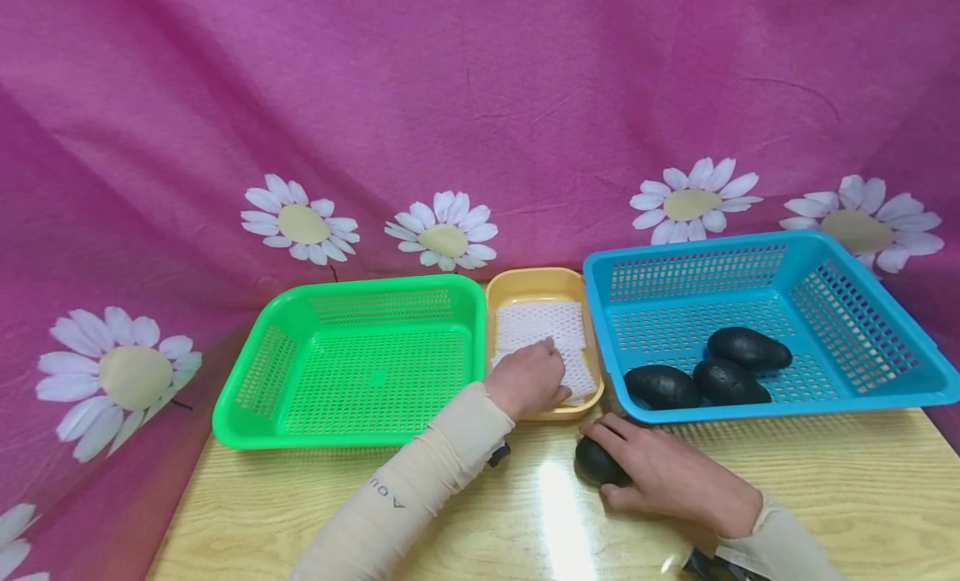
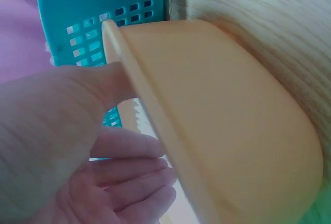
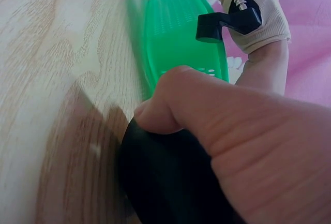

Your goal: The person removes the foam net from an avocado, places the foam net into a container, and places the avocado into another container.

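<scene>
My right hand (image 1: 667,473) grips a dark avocado (image 1: 595,463) on the table, in front of the yellow tray (image 1: 536,287). In the right wrist view its thumb (image 3: 164,111) lies across the top of the avocado (image 3: 173,175). White foam net sleeves (image 1: 540,323) lie in the tray. Over the near half of that tray reaches my left hand (image 1: 527,378), its fingertips down at the foam nets. The left wrist view has its fingers (image 2: 137,175) extended behind the tray's rim, with the tips partly hidden.
On the left stands a green basket (image 1: 375,285) with nothing in it. A blue basket (image 1: 885,331) at the right holds several avocados (image 1: 748,348) near its front wall. Behind everything hangs a purple cloth (image 1: 480,106) with daisies. The wooden table (image 1: 247,514) runs along the front.
</scene>
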`<state>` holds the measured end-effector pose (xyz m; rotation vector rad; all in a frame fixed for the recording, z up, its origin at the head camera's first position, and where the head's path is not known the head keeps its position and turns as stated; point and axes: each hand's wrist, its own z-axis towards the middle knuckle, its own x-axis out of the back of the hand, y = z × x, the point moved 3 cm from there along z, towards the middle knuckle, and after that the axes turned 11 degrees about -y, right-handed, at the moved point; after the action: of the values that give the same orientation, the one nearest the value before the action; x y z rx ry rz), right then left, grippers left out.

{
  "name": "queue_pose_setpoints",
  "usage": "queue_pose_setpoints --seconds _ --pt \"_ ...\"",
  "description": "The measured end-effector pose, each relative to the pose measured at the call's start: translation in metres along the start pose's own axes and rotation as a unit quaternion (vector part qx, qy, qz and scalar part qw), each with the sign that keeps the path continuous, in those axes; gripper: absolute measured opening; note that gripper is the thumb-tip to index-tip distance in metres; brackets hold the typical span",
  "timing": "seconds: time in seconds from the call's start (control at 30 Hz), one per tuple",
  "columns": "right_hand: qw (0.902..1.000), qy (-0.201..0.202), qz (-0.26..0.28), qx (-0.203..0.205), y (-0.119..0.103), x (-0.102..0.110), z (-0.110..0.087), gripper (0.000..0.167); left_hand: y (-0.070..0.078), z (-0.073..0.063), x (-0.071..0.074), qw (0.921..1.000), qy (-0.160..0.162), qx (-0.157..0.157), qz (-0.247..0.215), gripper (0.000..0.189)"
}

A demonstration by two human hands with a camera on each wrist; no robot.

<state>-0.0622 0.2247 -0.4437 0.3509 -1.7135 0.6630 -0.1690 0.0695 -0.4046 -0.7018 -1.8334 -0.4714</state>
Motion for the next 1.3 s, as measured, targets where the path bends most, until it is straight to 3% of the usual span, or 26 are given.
queue_pose_setpoints --seconds 0.23,0.6,0.9,1.03,1.3 --pt "0.9996 0.024 -0.003 0.016 0.0 0.0 0.0 0.062 -0.002 -0.004 0.006 0.9991 0.041 -0.011 0.001 0.041" --pt "1.0 0.002 -0.006 -0.002 0.0 0.002 0.001 0.06 -0.006 -0.011 0.015 0.9974 0.069 -0.017 -0.006 0.045" --pt "1.0 -0.002 -0.005 -0.002 -0.001 0.002 0.003 0.06 -0.011 -0.022 0.02 0.9907 0.133 -0.025 0.015 0.049" --pt "1.0 -0.006 0.002 0.002 -0.001 0.003 0.003 0.061 -0.012 -0.027 0.021 0.988 0.151 -0.031 -0.003 0.051" --pt "0.9997 0.005 0.008 0.023 -0.003 0.003 0.002 0.064 -0.012 -0.04 0.016 0.9808 0.172 -0.038 -0.084 0.054"
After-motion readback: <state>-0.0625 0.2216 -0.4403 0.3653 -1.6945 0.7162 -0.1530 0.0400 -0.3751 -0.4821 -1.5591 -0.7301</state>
